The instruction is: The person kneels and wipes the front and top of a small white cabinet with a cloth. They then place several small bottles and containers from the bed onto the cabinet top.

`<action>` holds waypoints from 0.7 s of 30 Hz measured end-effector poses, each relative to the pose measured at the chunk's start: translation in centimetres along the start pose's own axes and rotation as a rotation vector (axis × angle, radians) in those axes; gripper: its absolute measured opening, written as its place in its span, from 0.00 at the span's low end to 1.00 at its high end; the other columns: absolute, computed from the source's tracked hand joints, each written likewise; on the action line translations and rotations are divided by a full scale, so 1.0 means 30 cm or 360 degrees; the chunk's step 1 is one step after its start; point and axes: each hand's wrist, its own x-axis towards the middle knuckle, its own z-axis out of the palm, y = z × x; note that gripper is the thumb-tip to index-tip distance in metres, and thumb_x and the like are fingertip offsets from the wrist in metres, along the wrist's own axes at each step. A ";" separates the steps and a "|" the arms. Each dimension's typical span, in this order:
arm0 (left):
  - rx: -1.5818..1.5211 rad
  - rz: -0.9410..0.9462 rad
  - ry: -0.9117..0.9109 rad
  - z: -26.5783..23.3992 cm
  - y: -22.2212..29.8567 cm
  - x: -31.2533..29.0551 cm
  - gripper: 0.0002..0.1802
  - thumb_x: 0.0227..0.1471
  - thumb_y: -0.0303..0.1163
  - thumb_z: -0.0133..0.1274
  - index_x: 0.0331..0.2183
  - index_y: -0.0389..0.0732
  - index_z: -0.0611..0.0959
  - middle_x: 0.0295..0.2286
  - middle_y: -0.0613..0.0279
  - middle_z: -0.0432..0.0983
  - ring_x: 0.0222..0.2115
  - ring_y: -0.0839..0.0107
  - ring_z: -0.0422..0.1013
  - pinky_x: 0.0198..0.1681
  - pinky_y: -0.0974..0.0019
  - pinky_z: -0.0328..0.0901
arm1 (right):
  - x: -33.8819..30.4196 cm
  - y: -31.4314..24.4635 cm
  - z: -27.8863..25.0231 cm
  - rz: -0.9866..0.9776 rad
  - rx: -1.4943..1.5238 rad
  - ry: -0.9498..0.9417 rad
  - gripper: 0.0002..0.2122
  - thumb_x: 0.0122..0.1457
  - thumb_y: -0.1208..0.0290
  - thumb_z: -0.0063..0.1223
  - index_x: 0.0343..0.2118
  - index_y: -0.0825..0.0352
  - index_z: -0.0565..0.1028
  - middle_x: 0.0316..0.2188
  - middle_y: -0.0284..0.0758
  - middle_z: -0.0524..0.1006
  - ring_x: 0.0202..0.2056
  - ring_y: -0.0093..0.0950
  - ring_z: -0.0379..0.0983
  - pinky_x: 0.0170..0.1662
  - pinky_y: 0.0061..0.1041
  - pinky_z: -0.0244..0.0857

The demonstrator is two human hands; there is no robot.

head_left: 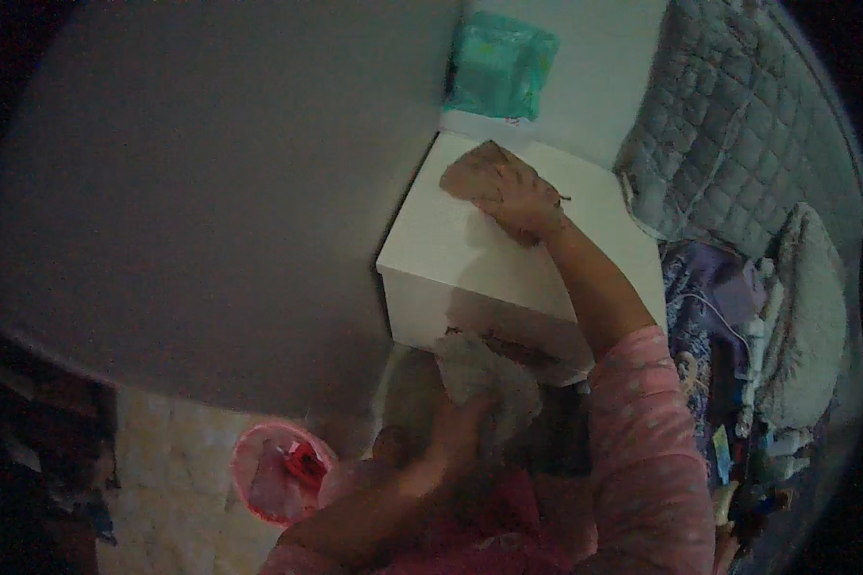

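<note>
My right hand (523, 203) presses a brown cloth (470, 174) against the white top of a small cabinet (422, 235), toward its far side. The cloth bunches under the palm and sticks out past the fingers. Lower down, in front of the cabinet, my left hand (462, 422) is closed around a pale, crumpled cloth (484, 372). Dim light blurs this cloth, and its lower folds are hard to make out. Beside the left hand, the cabinet's front face (431, 307) shows a dark, uneven patch (518, 347).
A teal plastic package (501, 67) stands behind the cabinet against the wall. On the left rises a large grey surface (211, 192). A pink bin (244, 479) with red and pale contents sits on the tiled floor. To the right are a quilted grey headboard (714, 115), a pale pillow (805, 335) and clutter.
</note>
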 end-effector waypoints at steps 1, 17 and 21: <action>0.0148 -0.0236 0.0030 0.018 0.102 -0.037 0.25 0.45 0.33 0.54 0.46 0.36 0.71 0.41 0.56 0.71 0.40 0.63 0.68 0.42 0.62 0.64 | 0.003 0.011 0.085 -0.0266 -0.0302 0.0422 0.25 0.56 0.48 0.40 0.55 0.53 0.63 0.55 0.37 0.57 0.58 0.42 0.45 0.58 0.47 0.39; 0.0031 -0.0319 0.0118 -0.003 0.097 -0.029 0.19 0.47 0.39 0.52 0.36 0.34 0.77 0.32 0.60 0.74 0.31 0.66 0.70 0.34 0.62 0.65 | 0.193 -0.182 0.011 0.0176 0.0598 -0.0306 0.18 0.53 0.53 0.45 0.48 0.48 0.70 0.55 0.34 0.61 0.59 0.42 0.47 0.57 0.51 0.42; 0.0412 -0.0295 0.0028 -0.005 0.029 0.033 0.20 0.46 0.42 0.51 0.35 0.34 0.77 0.32 0.59 0.73 0.29 0.67 0.68 0.31 0.62 0.64 | 0.056 -0.292 -0.112 0.0015 0.0703 -0.0386 0.17 0.53 0.55 0.46 0.46 0.47 0.72 0.54 0.34 0.63 0.59 0.42 0.48 0.57 0.52 0.42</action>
